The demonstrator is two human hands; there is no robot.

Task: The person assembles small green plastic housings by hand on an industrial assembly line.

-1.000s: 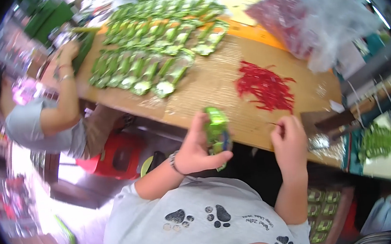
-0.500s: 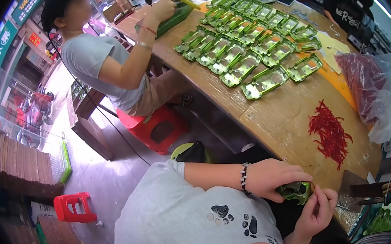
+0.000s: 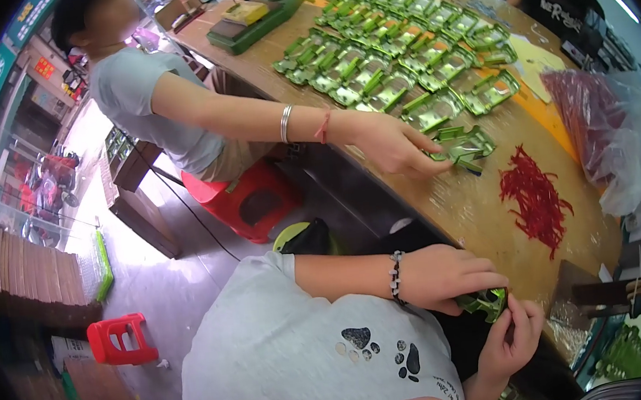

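My left hand, with a dark beaded bracelet at its wrist, is closed around a shiny green plastic casing near the table edge. The fingers of my right hand pinch the casing's right end; any small piece between the fingertips is too hidden to make out. A loose pile of thin red strips lies on the table beyond my hands. A co-worker's hand reaches across the table and touches another green casing, just in front of the rows of similar casings.
The wooden table runs away to the upper left. A clear plastic bag with red contents sits at its right side. A green tool base stands at the far end. A co-worker sits on a red stool; another person is at the far right.
The co-worker's arm has swung from the far green tool to the front of the rows, where its hand now touches a casing. My hands keep hold of the casing, barely shifted.
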